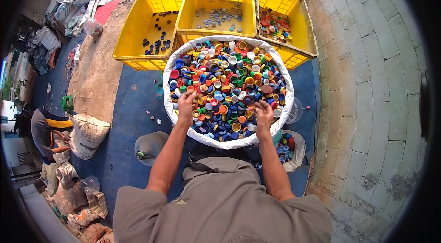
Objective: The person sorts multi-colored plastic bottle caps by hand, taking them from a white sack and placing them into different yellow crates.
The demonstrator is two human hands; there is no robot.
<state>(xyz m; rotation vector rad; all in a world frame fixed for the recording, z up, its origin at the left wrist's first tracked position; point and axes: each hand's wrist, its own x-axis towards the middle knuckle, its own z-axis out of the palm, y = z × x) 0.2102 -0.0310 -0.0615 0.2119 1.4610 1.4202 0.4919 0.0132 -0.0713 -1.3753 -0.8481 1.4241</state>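
Note:
A large round container with a white cloth rim (288, 87) is full of mixed coloured bottle caps (223, 109). My left hand (187, 105) is over the left part of the caps, fingers bent and touching or just above them. On the right side, my right hand (263, 115) is over the caps near the rim, its fingers curled. Whether either hand holds a cap is too small to tell. Behind the container stand three yellow crates: the left one (131, 36) has dark blue caps, the middle one (183, 11) pale caps, the right one (301, 31) red, orange and green caps.
A large clear bottle (150, 148) lies left of the container. At the lower right is a white sack (297, 151) with blue and red caps. A person (43, 128) holds a full sack (89, 136) at the left. A block wall (367, 82) runs along the right.

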